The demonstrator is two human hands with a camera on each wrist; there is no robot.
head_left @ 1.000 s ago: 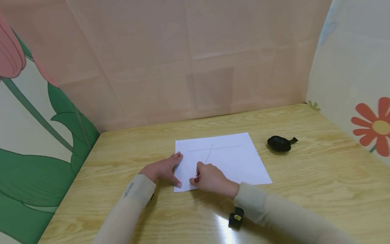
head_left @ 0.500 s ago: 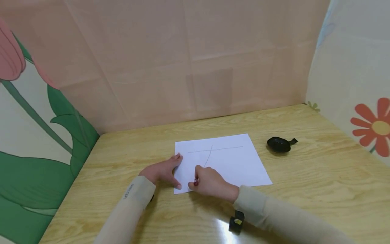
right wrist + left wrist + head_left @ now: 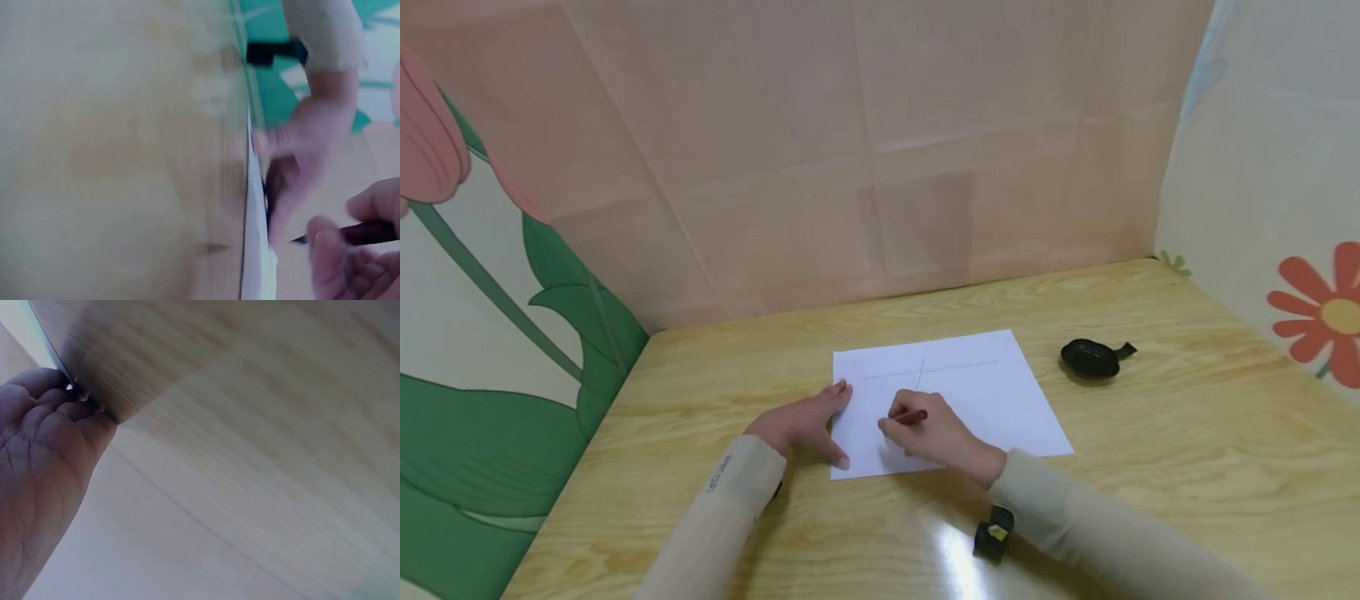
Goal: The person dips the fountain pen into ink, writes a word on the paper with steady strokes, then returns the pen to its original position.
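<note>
The left arm [image 3: 703,521] and right arm [image 3: 1112,525] reach forward, angled inward. The left grip [image 3: 801,423] lies with its thumb [image 3: 837,457] spread well apart from its fingers [image 3: 835,390]. The right grip [image 3: 934,429], near it, is curled, thumb and fingertips drawn into a pinch.

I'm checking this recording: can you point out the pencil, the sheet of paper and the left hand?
Pencil [image 3: 913,416]: head view, on the visible barrel.
Sheet of paper [image 3: 992,410]: head view, on its blank right-hand part.
Left hand [image 3: 800,422]: head view, on the back of the hand.
</note>
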